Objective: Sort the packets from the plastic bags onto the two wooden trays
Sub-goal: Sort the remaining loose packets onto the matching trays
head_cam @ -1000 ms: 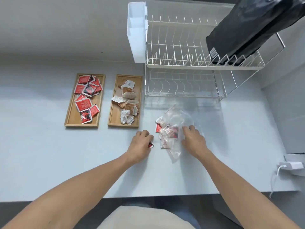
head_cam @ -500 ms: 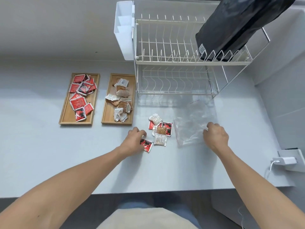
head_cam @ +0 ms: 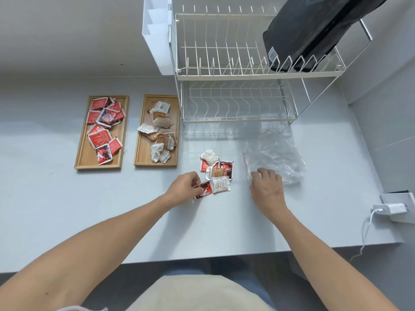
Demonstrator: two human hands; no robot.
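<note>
While the red packet (head_cam: 204, 189) is pinched by the left hand (head_cam: 184, 189), it should be carried flat to the left tray (head_cam: 80, 153); the right hand (head_cam: 266, 187), fingers loosely apart, rests beside that packet's pile.

Two-tier wire dish rack (head_cam: 235, 70) at the back of the grey countertop (head_cam: 67, 198), against the wall. White plastic cutlery holder (head_cam: 157, 34) hung on the rack's left end. Black bag (head_cam: 314, 30) leaning tilted in the top tier's right side (white barcode label near its lower corner). White charger (head_cam: 390, 208) plugged in at the right edge, its cable (head_cam: 365, 232) dropping past the counter's front.
</note>
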